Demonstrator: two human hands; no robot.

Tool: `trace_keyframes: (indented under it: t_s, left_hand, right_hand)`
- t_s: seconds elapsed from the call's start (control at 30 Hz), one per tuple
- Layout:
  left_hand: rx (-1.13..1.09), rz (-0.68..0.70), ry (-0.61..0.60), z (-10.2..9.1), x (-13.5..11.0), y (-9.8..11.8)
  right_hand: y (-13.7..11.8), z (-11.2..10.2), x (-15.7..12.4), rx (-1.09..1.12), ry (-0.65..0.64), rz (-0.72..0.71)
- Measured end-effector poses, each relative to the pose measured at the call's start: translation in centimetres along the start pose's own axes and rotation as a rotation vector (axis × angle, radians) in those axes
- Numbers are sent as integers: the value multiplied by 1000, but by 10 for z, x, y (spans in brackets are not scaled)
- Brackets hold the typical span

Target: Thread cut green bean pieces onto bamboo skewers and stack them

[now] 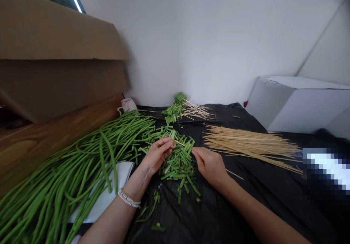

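My left hand (158,153) pinches a short cut piece of green bean (172,136) above a heap of cut bean pieces (177,162) on the black sheet (224,207). A thin bamboo skewer (234,174) runs through my right hand (209,165), whose fingers are closed round it. The skewer's tip points at the piece in my left hand. A bead bracelet circles my left wrist.
A big pile of long green beans (71,174) lies at the left, partly over a white cloth (109,193). Loose bamboo skewers (251,145) lie at the right. Finished bean skewers (177,109) sit by the wall, near a cup (127,105). Cardboard box (54,54) left, white box (298,101) right.
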State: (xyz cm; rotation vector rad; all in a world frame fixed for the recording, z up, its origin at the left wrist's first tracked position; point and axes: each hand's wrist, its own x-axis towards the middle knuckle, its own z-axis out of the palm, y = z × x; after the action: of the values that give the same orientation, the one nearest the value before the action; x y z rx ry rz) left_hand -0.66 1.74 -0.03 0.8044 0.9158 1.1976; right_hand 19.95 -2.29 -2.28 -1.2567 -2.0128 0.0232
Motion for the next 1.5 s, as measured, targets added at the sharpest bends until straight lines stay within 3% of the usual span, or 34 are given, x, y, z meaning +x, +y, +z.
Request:
trace_keyframes:
  t_s: [0.37, 0.67, 0.77, 0.83, 1.0, 1.13, 1.37, 1.5]
  left_hand:
    - [8, -58, -55, 2, -1, -2]
    - [260, 31, -149, 7, -6, -13]
    - [426, 138, -107, 9, -6, -15]
    - [610, 278, -115, 10, -6, -15]
    - [1188, 675, -342, 8, -10, -20]
    - [1475, 752, -379, 7, -14, -22]
    - [1391, 708, -292, 4, -8, -20]
    - [1232, 691, -158, 3, -4, -16]
  right_hand:
    - [-2, 1, -1, 11, -11, -28]
    - [-8, 1, -1, 20, -59, -29]
    - [-2, 0, 1, 20, 12, -8]
    - [5, -1, 3, 25, 86, 28]
    - [14, -1, 6, 62, 130, 61]
    - [12, 0, 5, 48, 128, 56]
    - [11, -1, 4, 45, 123, 54]
    - [11, -1, 5, 46, 129, 46]
